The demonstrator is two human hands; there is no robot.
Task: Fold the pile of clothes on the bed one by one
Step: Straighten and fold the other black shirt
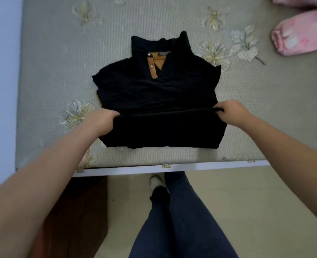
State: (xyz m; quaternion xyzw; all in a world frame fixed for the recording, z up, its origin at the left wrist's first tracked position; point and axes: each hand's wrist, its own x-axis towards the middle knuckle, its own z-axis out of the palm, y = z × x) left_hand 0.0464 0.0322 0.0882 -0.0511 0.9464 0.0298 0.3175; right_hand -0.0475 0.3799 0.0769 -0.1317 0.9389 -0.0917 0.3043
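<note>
Your legs (180, 220) in dark blue trousers are standing nearest the lens, one foot in a pale slipper (155, 181) pointing toward the bed frame (172, 169), with beige floor (247, 211) on the right and a dark brown surface (75, 211) on the left.

Both your bare forearms are reaching forward over the white frame edge onto the bed (60, 62), which is wearing a grey-green cover printed with pale flowers.

Black shirt (157, 94) is lying flat in the middle of the cover, collar pointing away from you, tan placket with metal snaps showing at the neck. Its near hem is sitting doubled over toward the collar, making a straight fold line running between your two hands.

Your left hand (103, 120) is gripping the left end of that folded edge; fingers are curling under the cloth and mostly hiding in it, so you cannot tell their exact spread.

Your right hand (230, 110) is pinching the right end of the same edge, fingers bunching together and clamping on the black fabric, a small tail of cloth poking out past the knuckles.

Pink fluffy clothes (303, 34) are resting at the far right corner of the bed, well apart from the shirt.

Pale blue wall (1, 71) is running down the left side.
</note>
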